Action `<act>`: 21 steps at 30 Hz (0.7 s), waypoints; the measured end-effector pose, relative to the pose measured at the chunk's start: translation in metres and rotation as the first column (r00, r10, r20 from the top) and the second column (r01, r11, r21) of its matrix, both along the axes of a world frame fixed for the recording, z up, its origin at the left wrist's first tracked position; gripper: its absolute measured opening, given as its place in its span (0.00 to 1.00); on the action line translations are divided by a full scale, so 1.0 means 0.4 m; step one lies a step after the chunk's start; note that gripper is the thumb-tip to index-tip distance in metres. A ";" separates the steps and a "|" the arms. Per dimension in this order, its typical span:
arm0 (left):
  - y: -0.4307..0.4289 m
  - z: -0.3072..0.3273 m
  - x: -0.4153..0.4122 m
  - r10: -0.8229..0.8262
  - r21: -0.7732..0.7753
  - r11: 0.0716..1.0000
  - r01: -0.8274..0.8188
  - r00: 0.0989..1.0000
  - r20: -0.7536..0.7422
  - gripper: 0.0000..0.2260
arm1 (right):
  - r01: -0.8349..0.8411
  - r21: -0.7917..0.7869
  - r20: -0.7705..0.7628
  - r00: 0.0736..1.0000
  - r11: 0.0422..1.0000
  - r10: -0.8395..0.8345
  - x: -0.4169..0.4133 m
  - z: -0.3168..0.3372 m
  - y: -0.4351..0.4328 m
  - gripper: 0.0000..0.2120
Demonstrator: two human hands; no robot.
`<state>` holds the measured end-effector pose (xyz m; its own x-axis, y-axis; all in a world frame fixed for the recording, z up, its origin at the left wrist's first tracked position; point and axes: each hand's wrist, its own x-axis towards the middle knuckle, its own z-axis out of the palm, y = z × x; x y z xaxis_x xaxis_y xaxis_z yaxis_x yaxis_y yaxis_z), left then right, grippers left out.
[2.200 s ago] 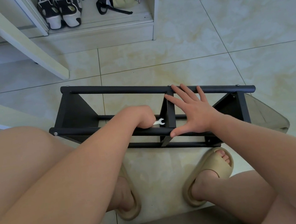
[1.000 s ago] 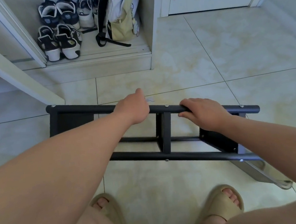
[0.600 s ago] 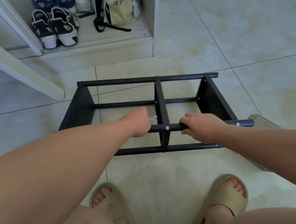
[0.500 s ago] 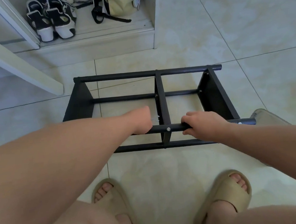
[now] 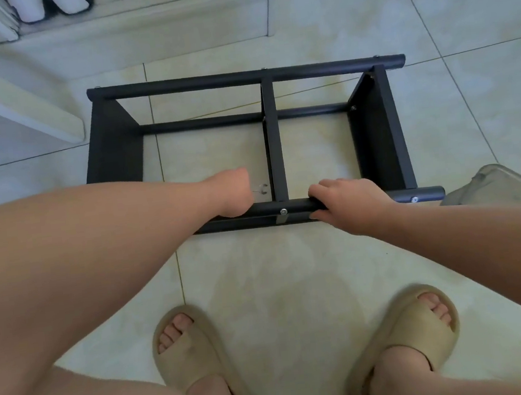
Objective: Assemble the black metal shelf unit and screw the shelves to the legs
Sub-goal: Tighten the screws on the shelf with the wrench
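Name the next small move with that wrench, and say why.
Probably set the wrench on the screw in the near leg: the left hand holds it close to that screw, and the right hand grips the leg.

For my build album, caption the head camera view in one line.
Left hand holds a small wrench while right hand grips the near leg of the black shelf unit on the floor.
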<state>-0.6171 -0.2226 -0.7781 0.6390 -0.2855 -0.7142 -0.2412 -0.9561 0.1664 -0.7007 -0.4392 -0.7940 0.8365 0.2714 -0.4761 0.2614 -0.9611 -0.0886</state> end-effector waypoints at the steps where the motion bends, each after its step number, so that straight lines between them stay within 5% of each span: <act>1: -0.004 0.010 0.003 -0.010 0.006 1.000 0.010 1.000 -0.004 0.10 | 0.006 -0.001 -0.026 1.000 1.000 -0.006 0.004 0.008 -0.001 0.16; 7: -0.016 0.148 -0.004 -0.098 0.060 0.994 0.094 0.992 0.085 0.08 | -0.065 -0.040 -0.005 0.998 0.997 0.065 0.015 0.114 -0.009 0.29; 12: -0.012 0.277 0.002 0.036 -0.030 0.999 -0.031 0.979 0.203 0.12 | -0.080 -0.020 0.096 0.992 0.997 0.082 -0.001 0.233 -0.007 0.30; 21: 0.050 0.149 0.078 0.206 -0.134 0.973 -0.187 0.968 0.146 0.10 | -0.037 0.072 0.094 0.995 0.997 0.030 0.046 0.140 0.007 0.40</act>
<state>-0.5860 -0.2028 -0.7184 0.7928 -0.2194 -0.5686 -0.0830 -0.9631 0.2560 -0.6821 -0.4364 -0.7381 0.8658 0.3317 -0.3747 0.3039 -0.9434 -0.1328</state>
